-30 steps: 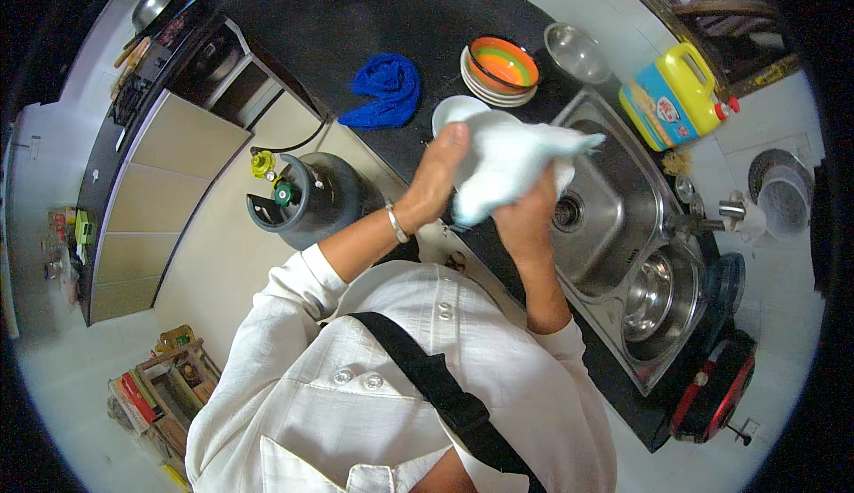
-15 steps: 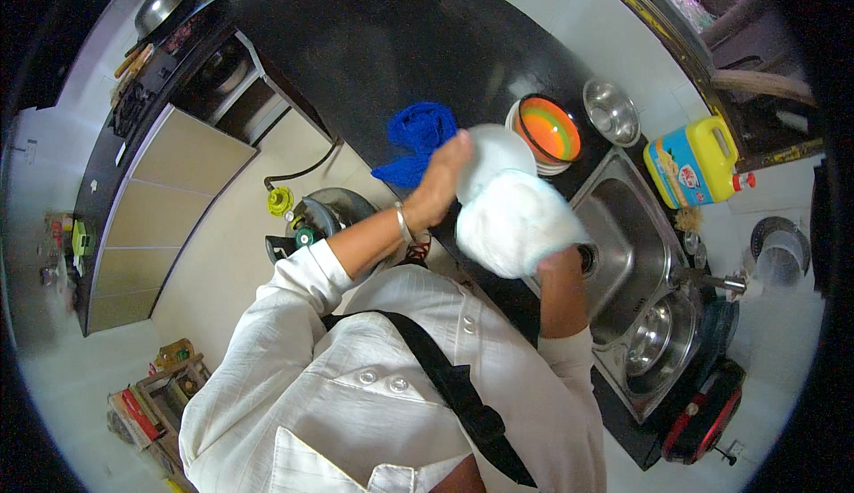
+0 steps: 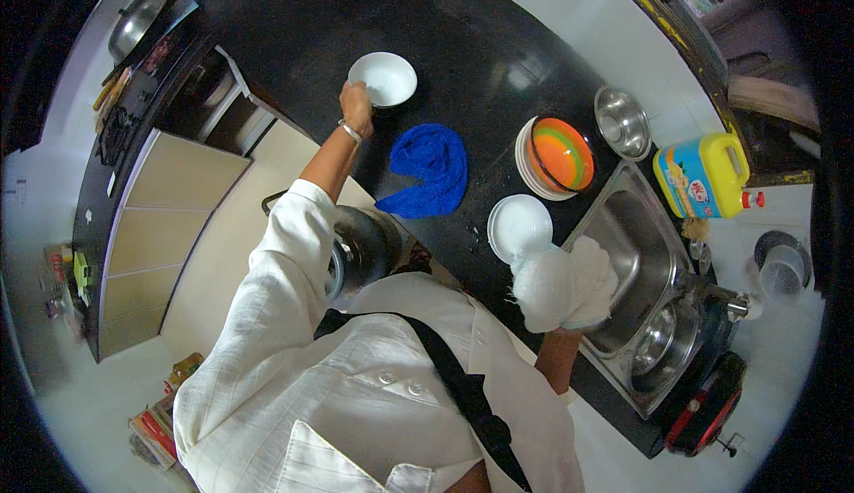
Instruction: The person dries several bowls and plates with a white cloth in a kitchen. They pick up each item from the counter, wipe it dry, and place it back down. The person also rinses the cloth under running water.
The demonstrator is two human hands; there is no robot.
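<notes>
Gripped a white bowl (image 3: pixel 389 79) by its near rim in the outstretched left hand (image 3: pixel 357 111), above or on the dark table (image 3: pixel 294 31), just beyond a crumpled blue cloth (image 3: pixel 436 171); could not tell contact between base and table. Had the right hand (image 3: pixel 563 336) mostly hidden behind a bunched white cloth (image 3: pixel 556 288), with its grip impossible to make out. Saw this cloth overlapping the edge of a white dish (image 3: pixel 520 226), near the sink (image 3: pixel 642 226). Saw an orange-and-green bowl (image 3: pixel 560 155) on a stack of white dishes (image 3: pixel 527 162) beyond.

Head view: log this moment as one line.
left hand: holds white bowl; right hand: covered by white cloth; blue cloth: on black counter
</notes>
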